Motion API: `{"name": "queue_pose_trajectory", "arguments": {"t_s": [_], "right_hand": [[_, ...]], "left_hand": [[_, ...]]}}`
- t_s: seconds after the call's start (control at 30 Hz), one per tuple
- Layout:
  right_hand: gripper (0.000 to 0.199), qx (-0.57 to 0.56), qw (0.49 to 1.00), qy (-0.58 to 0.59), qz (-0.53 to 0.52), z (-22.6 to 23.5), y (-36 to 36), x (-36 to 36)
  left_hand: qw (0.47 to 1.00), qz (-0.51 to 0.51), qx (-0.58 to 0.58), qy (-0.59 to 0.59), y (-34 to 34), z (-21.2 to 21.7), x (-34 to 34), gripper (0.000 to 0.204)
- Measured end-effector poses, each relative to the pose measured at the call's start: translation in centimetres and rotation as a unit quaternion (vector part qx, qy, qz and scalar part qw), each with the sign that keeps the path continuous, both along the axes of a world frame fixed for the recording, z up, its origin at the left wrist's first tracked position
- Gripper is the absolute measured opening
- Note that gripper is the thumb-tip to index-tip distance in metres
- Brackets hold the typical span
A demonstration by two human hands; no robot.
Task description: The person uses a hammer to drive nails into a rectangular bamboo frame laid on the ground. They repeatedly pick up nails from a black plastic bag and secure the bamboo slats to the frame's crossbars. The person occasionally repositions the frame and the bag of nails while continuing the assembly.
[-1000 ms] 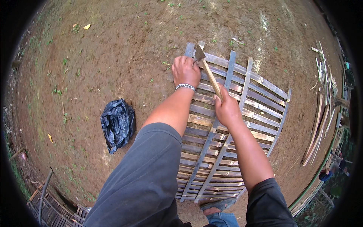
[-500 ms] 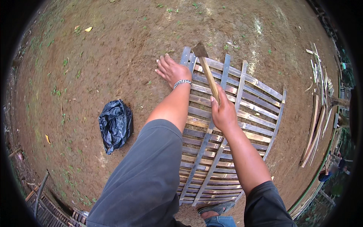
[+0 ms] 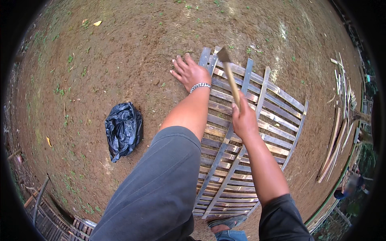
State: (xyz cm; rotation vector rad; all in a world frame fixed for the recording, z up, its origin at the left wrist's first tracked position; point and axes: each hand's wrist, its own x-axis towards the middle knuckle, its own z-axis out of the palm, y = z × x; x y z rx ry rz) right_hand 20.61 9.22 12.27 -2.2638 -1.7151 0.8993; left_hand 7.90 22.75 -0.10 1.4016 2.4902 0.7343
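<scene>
Hammer [image 3: 226, 64] gripped by its wooden handle in right hand [image 3: 243, 119], head over far end of slatted bamboo panel [image 3: 257, 132] on dirt ground [image 3: 120, 48], left hand [image 3: 189, 72] open, fingers spread at panel's far left corner, black bag [image 3: 122, 130] lying apart.

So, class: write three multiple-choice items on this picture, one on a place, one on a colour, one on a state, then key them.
1. Where does the left hand rest?
A on the bag
B on the soil beside the slatted panel
C on the knee

2. What colour is the crumpled plastic bag?
A black
B white
C red

3. How is the right hand?
A open and empty
B flat on the ground
C shut on the hammer

Key: B, its fingers spread on dirt by the panel's corner; A, dark glossy plastic; C, its fingers wrap the wooden handle.
</scene>
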Motion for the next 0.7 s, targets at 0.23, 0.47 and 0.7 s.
{"name": "queue_pose_trajectory", "arguments": {"t_s": [0.23, 0.47, 0.7], "right_hand": [[0.057, 0.264, 0.958, 0.108, 0.009, -2.5, -0.9, -0.3], [0.058, 0.282, 0.953, 0.113, 0.014, -1.1, 0.4, -1.1], [0.057, 0.12, 0.99, 0.022, 0.071, -4.2, -1.0, -0.1]], "left_hand": [[1.0, 0.002, 0.001, -0.007, -0.2, 0.1, 0.1, 0.047], [1.0, 0.0, 0.001, 0.007, -0.2, -0.2, -0.8, 0.046], [1.0, -0.004, -0.003, -0.003, 0.1, 0.2, 0.5, 0.048]]}}
